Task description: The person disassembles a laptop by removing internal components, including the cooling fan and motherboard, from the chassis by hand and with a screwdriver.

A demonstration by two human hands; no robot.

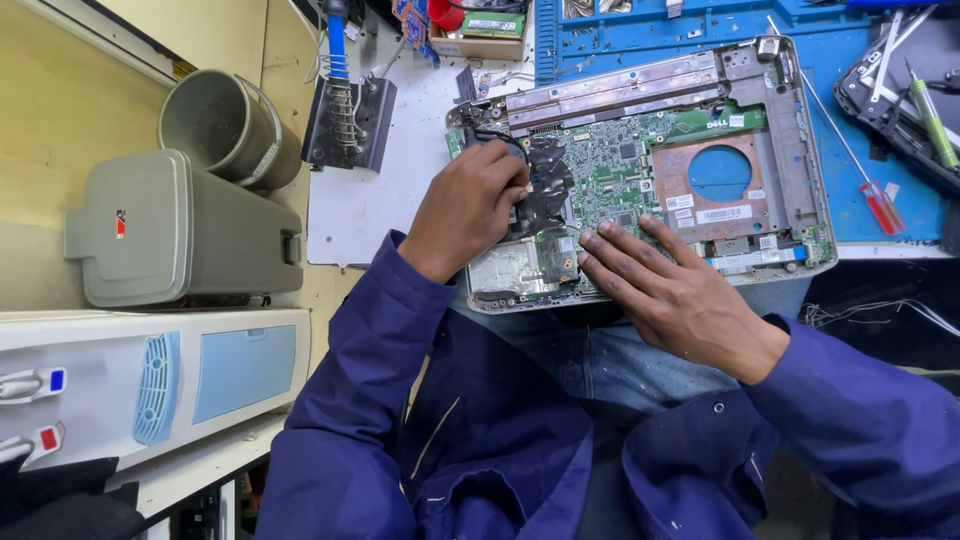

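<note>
**Two hands working over an opened laptop chassis**

An opened laptop chassis (pixel 790 130) is lying across the edge of a blue work mat (pixel 850 200), its green motherboard (pixel 610 170) exposed and facing up. It is reaching from under the person's left hand out to the right, well past the right hand, with its near edge hanging over the person's lap.

The left arm, in a dark blue sleeve (pixel 370 350), is coming in from below and bending at the wrist, so the left hand (pixel 468 205) is curling downward over the board's left end. Its fingers are closing around the black fan and heatsink assembly (pixel 545 190), which is sitting just right of the knuckles and partly hidden beneath them; the thumb side cannot be seen.

The right hand (pixel 670 290) is lying flat and open, palm down, gripping nothing. Its fingers (pixel 625 250) are spreading forward and pressing on the board's near edge, just right of the black assembly.

Right of that flat hand, well apart, a red-handled screwdriver (pixel 882 205) is lying on the mat. Up and left of the curled hand, a soldering iron stand (pixel 348 125) is sitting on a white board (pixel 390 200), with a grey lidded box (pixel 180 230) farther left.
</note>
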